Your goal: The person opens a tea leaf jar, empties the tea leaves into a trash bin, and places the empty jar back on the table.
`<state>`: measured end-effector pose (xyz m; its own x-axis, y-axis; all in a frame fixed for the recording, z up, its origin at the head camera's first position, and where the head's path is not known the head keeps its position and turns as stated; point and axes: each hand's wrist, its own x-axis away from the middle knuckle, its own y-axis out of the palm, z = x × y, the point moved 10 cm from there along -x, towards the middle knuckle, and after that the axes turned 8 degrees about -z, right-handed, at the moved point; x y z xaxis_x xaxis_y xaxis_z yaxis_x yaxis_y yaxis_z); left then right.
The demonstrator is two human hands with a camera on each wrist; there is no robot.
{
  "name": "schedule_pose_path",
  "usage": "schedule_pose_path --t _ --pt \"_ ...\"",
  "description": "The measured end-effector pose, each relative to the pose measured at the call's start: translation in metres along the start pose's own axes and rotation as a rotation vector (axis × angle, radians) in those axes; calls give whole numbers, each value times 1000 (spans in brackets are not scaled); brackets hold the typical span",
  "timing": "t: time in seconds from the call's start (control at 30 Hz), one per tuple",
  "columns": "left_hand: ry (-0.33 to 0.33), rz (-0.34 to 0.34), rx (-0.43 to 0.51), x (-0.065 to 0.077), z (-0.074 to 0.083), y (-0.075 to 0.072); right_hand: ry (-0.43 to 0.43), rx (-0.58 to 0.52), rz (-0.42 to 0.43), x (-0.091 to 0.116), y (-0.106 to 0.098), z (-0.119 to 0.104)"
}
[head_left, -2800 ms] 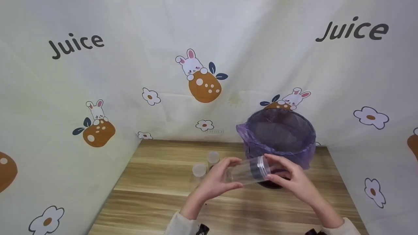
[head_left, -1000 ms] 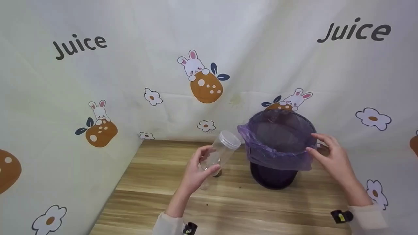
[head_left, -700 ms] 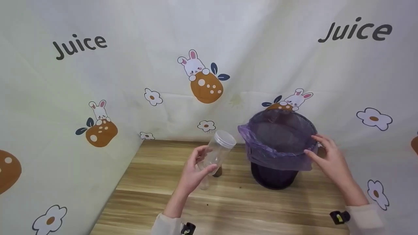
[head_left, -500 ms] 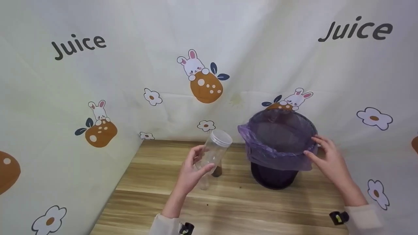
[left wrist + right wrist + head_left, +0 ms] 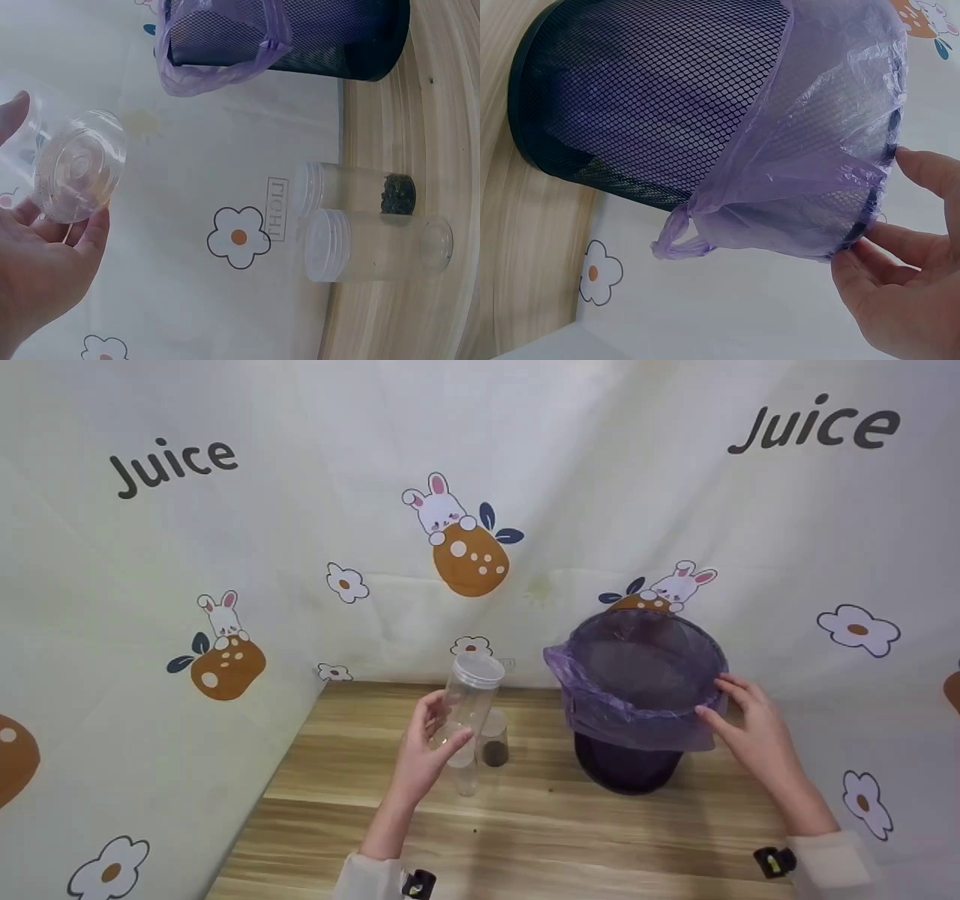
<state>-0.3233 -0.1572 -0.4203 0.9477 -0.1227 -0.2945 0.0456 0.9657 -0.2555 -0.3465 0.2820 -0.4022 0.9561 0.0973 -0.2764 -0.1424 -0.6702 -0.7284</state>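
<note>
A clear lidded plastic jar (image 5: 474, 697) is gripped in my left hand (image 5: 420, 754), lid upward and slightly tilted, raised above the table. Its clear round base (image 5: 79, 165) faces the left wrist camera. My right hand (image 5: 761, 742) holds the rim of a dark mesh trash bin (image 5: 652, 97) at its right side, thumb and fingers spread along the edge. A purple plastic bag (image 5: 810, 135) lines the bin and folds down over its outside. Behind the held jar, another lidded jar (image 5: 375, 247) stands partly hidden in the head view.
One more clear lidded jar (image 5: 352, 187) stands beside it, dark bits at its bottom. The bin stands upright on the wood-grain table (image 5: 360, 832) at the back right. Printed cloth walls (image 5: 360, 510) rise behind and on both sides.
My right hand has left the held jar and gone to the bin's rim. My left hand has drawn the jar leftward and turned it from nearly level to nearly upright.
</note>
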Motion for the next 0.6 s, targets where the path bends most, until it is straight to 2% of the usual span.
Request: schedule_pose_path --t 0.37,0.6 --pt "-34 57 18 3 -14 -15 18 8 28 1 -2 0" --pt "-57 118 28 5 -27 -26 34 -1 24 1 0 3"
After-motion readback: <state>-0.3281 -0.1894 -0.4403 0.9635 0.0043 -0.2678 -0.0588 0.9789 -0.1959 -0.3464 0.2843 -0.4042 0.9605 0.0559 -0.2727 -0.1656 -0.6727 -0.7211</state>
